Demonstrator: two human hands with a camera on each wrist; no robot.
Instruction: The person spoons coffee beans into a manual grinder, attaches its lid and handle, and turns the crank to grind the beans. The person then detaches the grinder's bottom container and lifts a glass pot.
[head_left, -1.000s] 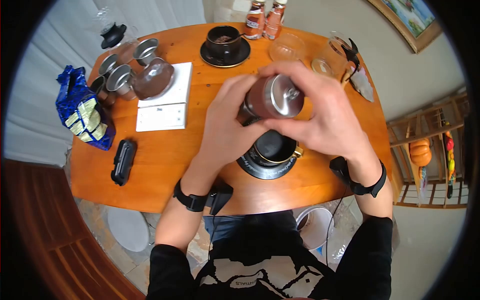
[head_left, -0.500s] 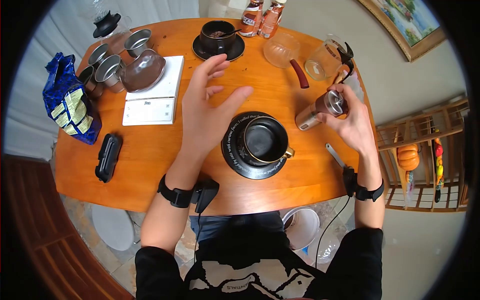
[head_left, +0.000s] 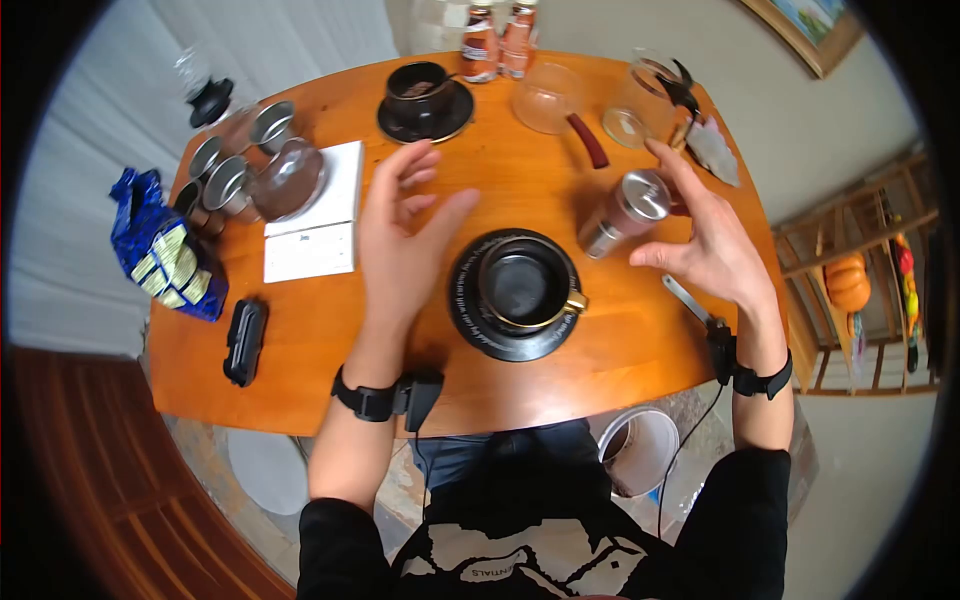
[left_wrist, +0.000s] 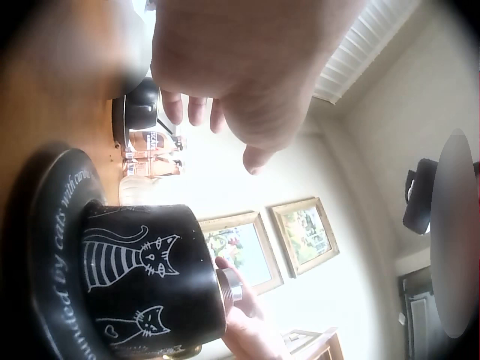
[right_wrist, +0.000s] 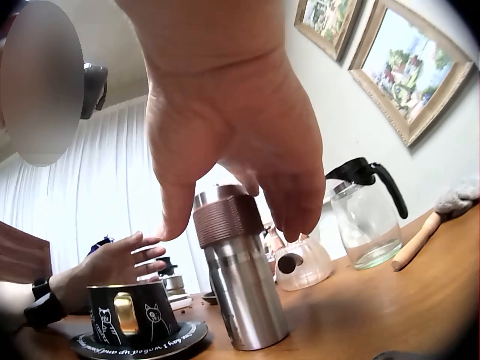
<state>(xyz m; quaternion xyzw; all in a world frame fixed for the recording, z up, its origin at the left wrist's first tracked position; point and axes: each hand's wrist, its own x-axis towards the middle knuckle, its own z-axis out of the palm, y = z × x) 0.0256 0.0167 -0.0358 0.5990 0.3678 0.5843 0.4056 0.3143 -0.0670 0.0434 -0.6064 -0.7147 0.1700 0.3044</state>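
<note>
Standing on the desk [head_left: 300, 350] at two o'clock from the black cup [head_left: 522, 288], the grinder [head_left: 627, 212] could tip if the right hand [head_left: 715, 240], spread wide beside it, bumps it. The left hand [head_left: 398, 235], at ten o'clock, hangs loose, holding nothing.

On the left of the wooden bench [head_left: 640, 345], a blue bag [head_left: 165, 245] is standing upright and a black case [head_left: 245, 342] is lying nearer. A white scale [head_left: 308, 250] is resting to their right, with a rounded brown-toned vessel [head_left: 290, 180] sitting at its far left part and metal cups [head_left: 228, 185] clustering beside that. At the far side, a dark cup [head_left: 418, 90] is sitting on a black saucer [head_left: 430, 130], two labelled bottles [head_left: 480, 45] are standing together, and a red-handled glass pot [head_left: 545, 98] is resting near a glass jug [head_left: 635, 110]. Beyond the right edge, an orange pumpkin [head_left: 848, 283] is showing against a wooden rack [head_left: 800, 265].
</note>
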